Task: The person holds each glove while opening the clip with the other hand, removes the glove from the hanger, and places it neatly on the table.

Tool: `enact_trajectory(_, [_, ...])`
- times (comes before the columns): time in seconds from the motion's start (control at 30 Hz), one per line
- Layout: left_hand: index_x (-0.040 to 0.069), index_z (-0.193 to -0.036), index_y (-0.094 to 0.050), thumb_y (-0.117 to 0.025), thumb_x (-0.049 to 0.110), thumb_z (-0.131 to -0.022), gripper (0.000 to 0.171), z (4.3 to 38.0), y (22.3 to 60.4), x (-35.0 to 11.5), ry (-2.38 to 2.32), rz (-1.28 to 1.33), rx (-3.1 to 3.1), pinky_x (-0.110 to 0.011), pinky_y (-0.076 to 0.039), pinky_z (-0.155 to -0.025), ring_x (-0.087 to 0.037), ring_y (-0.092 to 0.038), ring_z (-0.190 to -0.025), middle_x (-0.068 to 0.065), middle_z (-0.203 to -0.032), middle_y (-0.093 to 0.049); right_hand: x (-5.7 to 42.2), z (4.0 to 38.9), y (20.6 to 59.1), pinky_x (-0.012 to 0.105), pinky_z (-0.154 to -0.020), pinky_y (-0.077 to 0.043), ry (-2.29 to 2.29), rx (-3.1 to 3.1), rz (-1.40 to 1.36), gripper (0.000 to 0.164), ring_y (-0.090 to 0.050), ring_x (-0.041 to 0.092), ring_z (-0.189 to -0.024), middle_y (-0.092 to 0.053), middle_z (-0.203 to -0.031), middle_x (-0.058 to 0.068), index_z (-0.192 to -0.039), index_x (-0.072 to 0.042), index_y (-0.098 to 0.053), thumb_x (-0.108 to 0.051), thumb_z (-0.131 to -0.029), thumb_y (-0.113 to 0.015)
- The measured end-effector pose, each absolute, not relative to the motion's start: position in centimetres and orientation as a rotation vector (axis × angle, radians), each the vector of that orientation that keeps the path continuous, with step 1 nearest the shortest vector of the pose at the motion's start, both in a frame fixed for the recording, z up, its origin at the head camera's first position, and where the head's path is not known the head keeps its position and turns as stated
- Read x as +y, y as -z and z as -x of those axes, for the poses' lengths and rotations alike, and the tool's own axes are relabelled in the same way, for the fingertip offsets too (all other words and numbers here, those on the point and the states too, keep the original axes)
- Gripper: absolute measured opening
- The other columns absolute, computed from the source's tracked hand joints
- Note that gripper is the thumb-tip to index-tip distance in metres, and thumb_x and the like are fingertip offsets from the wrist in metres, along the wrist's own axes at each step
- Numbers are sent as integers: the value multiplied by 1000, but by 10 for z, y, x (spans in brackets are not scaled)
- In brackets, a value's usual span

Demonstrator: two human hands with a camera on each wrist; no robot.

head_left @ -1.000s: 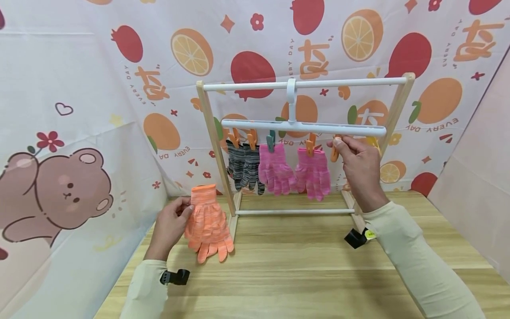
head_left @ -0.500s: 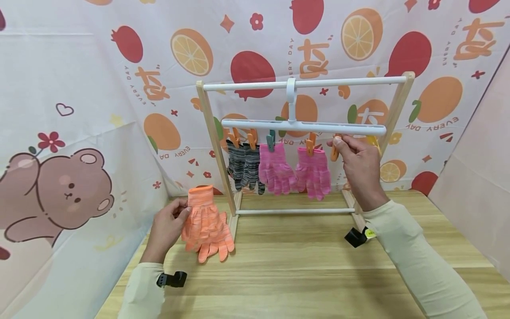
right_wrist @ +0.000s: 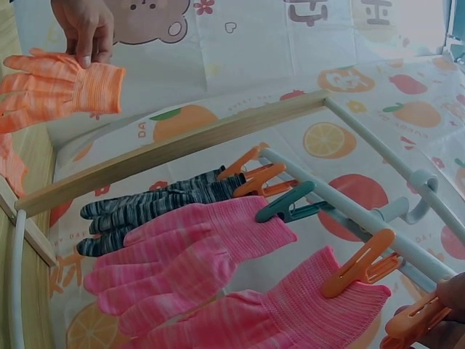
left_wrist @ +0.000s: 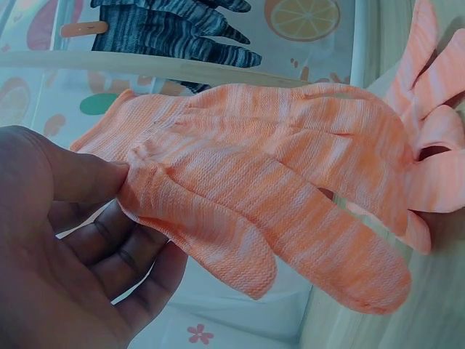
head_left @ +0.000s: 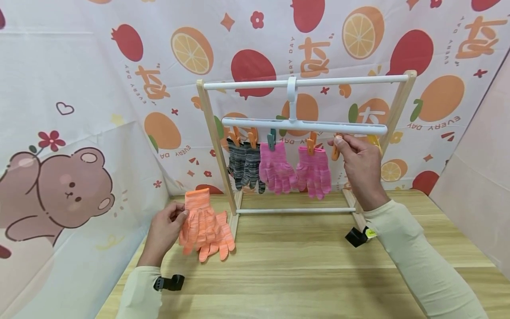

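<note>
The left hand point(head_left: 165, 228) pinches an orange glove point(head_left: 199, 223) by its side near the cuff, thumb against fingers, below and left of the hanger point(head_left: 338, 127). A second orange glove point(head_left: 225, 241) lies on the worktop point(head_left: 295, 274), also below the hanger's left end. The right hand point(head_left: 362, 170), closed between thumb and fingers, grips an orange peg point(head_left: 335, 153) just under the hanger's right part; whether its jaws are spread is hard to tell, as the fingers cover much of it. Dark striped gloves point(head_left: 252, 170) hang under the hanger's left end, pink gloves point(head_left: 314, 175) under its middle.

The narrow side pinch could let the held glove fold or slip. A hard tug on the peg could swing the hanger, since it hangs from one hook, and each pink glove, on a single peg, could twist or drop.
</note>
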State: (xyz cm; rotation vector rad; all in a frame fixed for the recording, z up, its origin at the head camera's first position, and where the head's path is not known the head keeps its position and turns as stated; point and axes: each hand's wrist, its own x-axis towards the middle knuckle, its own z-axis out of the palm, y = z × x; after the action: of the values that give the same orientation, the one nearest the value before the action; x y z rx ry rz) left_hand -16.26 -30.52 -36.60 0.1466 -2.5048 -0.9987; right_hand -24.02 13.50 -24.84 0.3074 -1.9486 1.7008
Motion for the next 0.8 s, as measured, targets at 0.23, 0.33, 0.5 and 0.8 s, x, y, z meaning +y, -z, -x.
enact_trajectory(0.23, [3, -110, -67, -60, 11, -103, 13, 159, 368, -309, 1008, -127, -2512, -28, -47, -64, -19, -58, -77, -10, -92, -68, 134, 240, 248, 28, -71, -35, -1710, -1932, -317, 32, -55, 15, -94, -74, -100, 2, -119, -7, -75, -31, -101, -65])
enact_trajectory(0.33, [3, -111, -67, -59, 13, -104, 15, 157, 369, -310, 1021, -139, -2527, -29, -48, -64, -18, -58, -78, -10, -93, -68, 134, 239, 248, 28, -73, -36, -1725, -1932, -316, 32, -55, 15, -97, -74, -101, 3, -121, -7, -75, -30, -101, -65])
enact_trajectory(0.5, [3, -111, -67, -59, 14, -104, 15, 156, 370, -311, 1030, -151, -2534, -29, -48, -63, -18, -59, -77, -10, -92, -68, 134, 239, 249, 28, -74, -36, -1730, -1941, -302, 33, -56, 14, -97, -75, -103, 3, -123, -8, -74, -31, -101, -65])
enact_trajectory(0.8, [3, -111, -66, -58, 15, -105, 16, 155, 374, -315, 1047, -182, -2554, -30, -48, -65, -19, -61, -78, -10, -93, -69, 133, 239, 249, 28, -77, -38, -1747, -1937, -322, 34, -58, 15, -99, -75, -102, 3, -124, -7, -73, -31, -101, -65])
